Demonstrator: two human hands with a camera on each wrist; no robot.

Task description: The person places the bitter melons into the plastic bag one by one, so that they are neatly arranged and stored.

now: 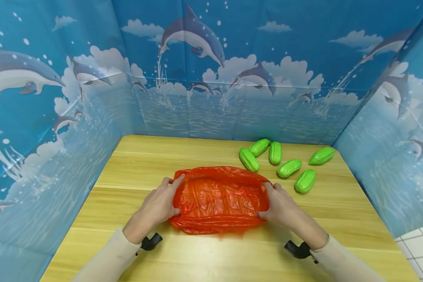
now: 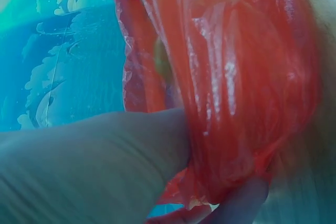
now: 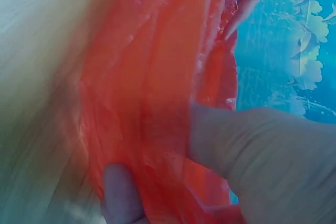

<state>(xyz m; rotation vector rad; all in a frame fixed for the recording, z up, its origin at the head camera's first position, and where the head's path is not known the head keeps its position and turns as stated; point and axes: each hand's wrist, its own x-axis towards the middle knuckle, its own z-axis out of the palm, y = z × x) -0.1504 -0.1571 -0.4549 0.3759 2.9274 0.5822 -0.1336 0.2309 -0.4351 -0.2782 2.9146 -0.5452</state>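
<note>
A red plastic bag [image 1: 220, 197] lies on the table with its mouth spread wide and facing up. At its left end, my left hand [image 1: 160, 203] grips the rim, and my right hand [image 1: 281, 205] grips the opposite end. In the left wrist view the left thumb [image 2: 163, 135] goes inside the bag's edge, while a fingertip shows below the film on the outside. The right wrist view likewise has the right thumb [image 3: 210, 129] tucked within the rim and a finger [image 3: 121, 192] against the outer side. Inside the bag I see only crumpled red film.
Several green ridged gourds [image 1: 289, 168] lie loose behind and to the right of the bag, one close to its back rim. The wooden table [image 1: 127, 160] is enclosed by blue dolphin-print curtains [image 1: 232, 117] at the back and sides.
</note>
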